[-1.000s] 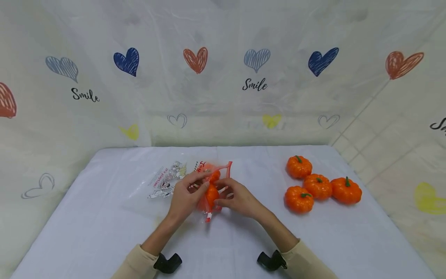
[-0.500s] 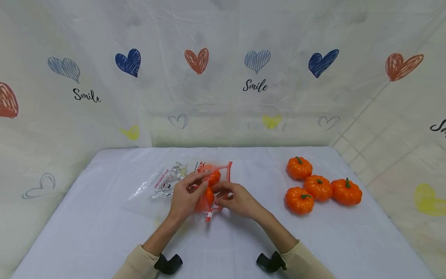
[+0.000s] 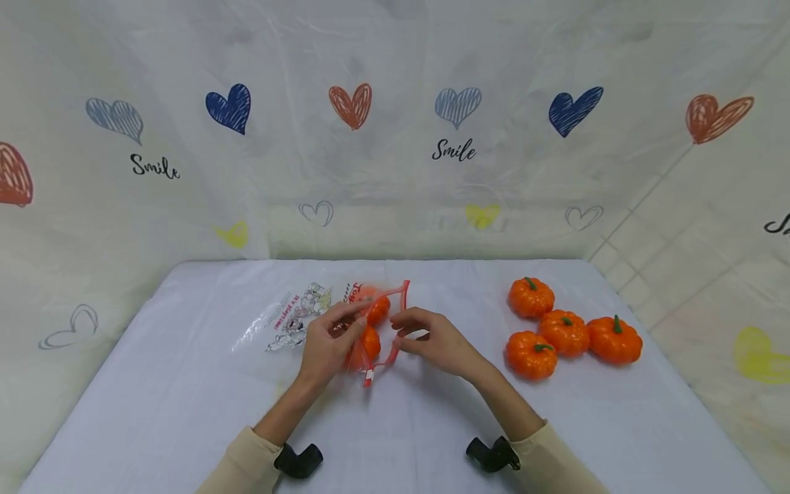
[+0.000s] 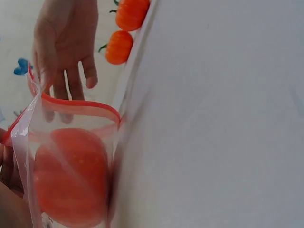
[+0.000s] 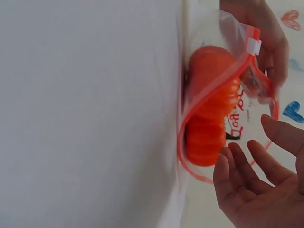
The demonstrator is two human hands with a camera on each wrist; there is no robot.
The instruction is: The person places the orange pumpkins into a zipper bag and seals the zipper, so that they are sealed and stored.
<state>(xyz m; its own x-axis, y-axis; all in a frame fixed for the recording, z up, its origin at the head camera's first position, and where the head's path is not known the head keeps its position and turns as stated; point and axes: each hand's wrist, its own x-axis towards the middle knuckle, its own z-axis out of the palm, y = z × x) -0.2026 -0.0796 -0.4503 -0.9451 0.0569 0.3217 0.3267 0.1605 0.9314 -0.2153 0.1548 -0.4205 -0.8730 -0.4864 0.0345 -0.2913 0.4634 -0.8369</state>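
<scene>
A clear zip bag (image 3: 296, 322) with a red sealing strip and printed cartoon figures lies with its mouth spread apart. Two small orange pumpkins, a nearer one (image 3: 370, 342) and a farther one (image 3: 378, 311), sit inside it near the mouth. My left hand (image 3: 329, 343) pinches the upper edge of the mouth. In the right wrist view, that edge carries a white slider (image 5: 253, 46) on its strip. My right hand (image 3: 435, 341) is at the mouth, fingers relaxed and holding nothing; in the right wrist view its fingertips are beside the green-stemmed pumpkin (image 5: 206, 140).
Several loose orange pumpkins stand on the right of the white table (image 3: 617, 425), among them one at the back (image 3: 531, 297) and one at the right (image 3: 614, 338). Behind the table hangs a pale backdrop (image 3: 395, 171) printed with hearts.
The right hand has drawn back to the right from the pumpkins, releasing the nearer one, which now lies deeper in the bag. The mouth looks wider. The left hand keeps its hold on the bag.
</scene>
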